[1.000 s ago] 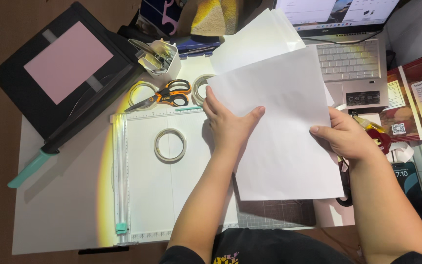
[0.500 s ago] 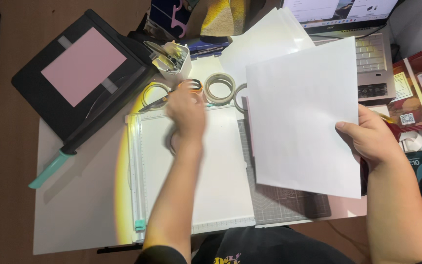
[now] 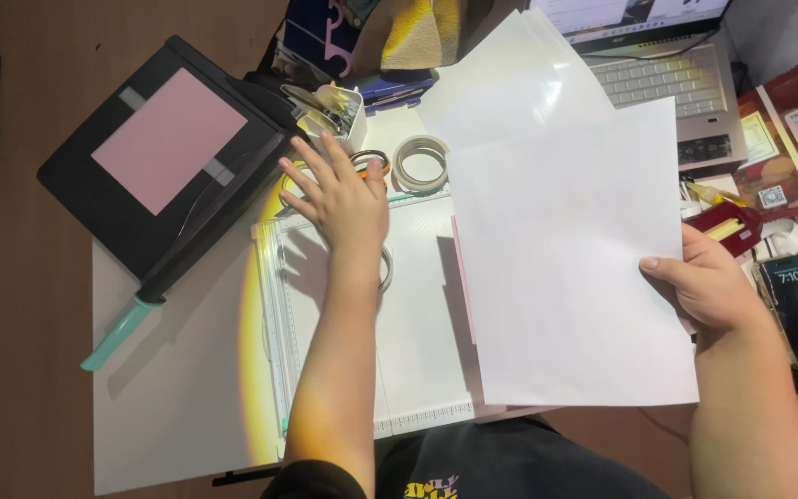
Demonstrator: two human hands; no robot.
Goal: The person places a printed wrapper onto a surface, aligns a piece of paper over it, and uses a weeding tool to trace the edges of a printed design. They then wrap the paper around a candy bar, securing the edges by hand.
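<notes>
Left hand (image 3: 344,199), fingers spread, palm down, hovering over orange-handled scissors (image 3: 369,163), mostly hidden beneath. Roll of tape (image 3: 386,269) at the wrist's 3 o'clock, only an arc showing. Right hand (image 3: 708,286) pinching the right edge of a white sheet (image 3: 570,268), thumb on top, fingers hidden behind. Sheet plain, blank, flat, at 3 o'clock from the left hand, covering part of a white scoring board (image 3: 417,360). More white sheets (image 3: 510,79) at 12 o'clock, overlapped. Second tape roll (image 3: 420,159) just beside the scissors. Laptop (image 3: 667,83) cut off at top.
</notes>
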